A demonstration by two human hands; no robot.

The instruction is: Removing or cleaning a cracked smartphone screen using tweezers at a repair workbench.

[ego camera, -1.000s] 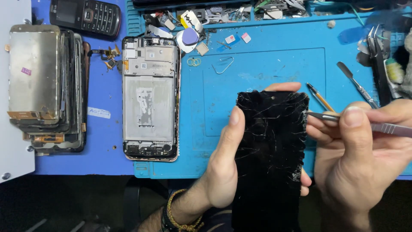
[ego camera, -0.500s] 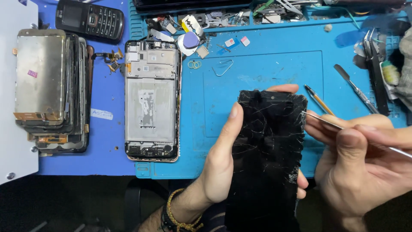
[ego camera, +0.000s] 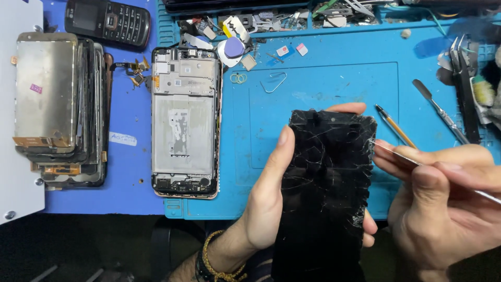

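1. While the cracked black phone screen (ego camera: 326, 193) is held upright over the near edge of the blue work mat (ego camera: 323, 83), the left hand (ego camera: 266, 209) is wrapped around its left side, with the thumb laid along the left edge and the fingertips seen past the top and right edges.
2. The right hand (ego camera: 443, 209) is closed around a thin metal pry tool (ego camera: 396, 154), which is pinched between thumb and fingers; its tip is set against the upper right edge of the screen.
3. The screen is seen as a dark glossy panel covered with a web of fine cracks, with chipped, crumbled glass along its right edge and lower right corner.
4. An opened phone frame (ego camera: 185, 122) is laid flat at the left end of the mat, its inner plate exposed.
5. A stack of old display panels (ego camera: 57, 104) is placed further left, and a small keypad phone (ego camera: 107, 21) is seen above it.
6. The tray strip (ego camera: 271, 23) along the far edge of the mat is filled with small loose parts and scraps.
7. A pen (ego camera: 394, 125), a metal spudger (ego camera: 438, 112) and tweezers (ego camera: 464, 89) are laid on the mat to the right.
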